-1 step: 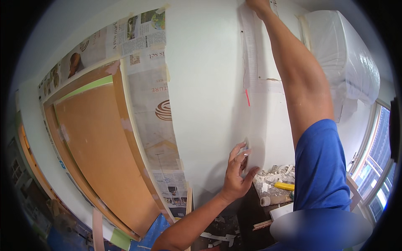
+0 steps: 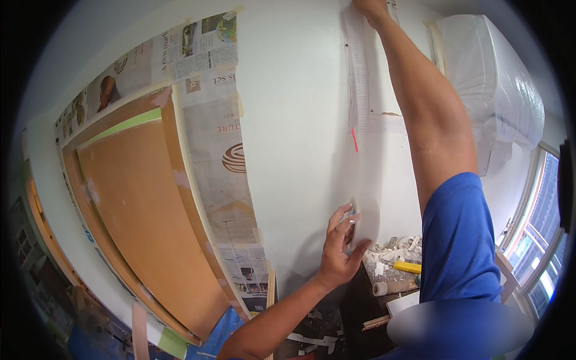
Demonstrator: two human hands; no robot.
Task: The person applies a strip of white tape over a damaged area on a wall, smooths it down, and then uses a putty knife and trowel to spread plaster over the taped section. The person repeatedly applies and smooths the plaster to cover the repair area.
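My left hand [image 2: 339, 257] is closed around a roll of white mesh joint tape [image 2: 368, 219], its fingers reaching into the core and the thumb on the rim. From the roll a strip of mesh tape [image 2: 362, 78] runs upward along the white wall [image 2: 294, 120]. My right arm stretches high, and my right hand [image 2: 372, 9] is at the upper end of the visible strip, partly cut off by the picture's edge. Its fingers do not show clearly. A short red mark [image 2: 354, 140] is beside the strip.
Below the roll, a dark surface [image 2: 360, 324] bears scraps, a yellow-handled tool [image 2: 408, 266] and a pale roll [image 2: 393, 287]. At left, newspaper [image 2: 210, 150] borders an orange-brown door [image 2: 144, 210]. A plastic-wrapped unit [image 2: 498, 78] hangs upper right, above a window [image 2: 537, 222].
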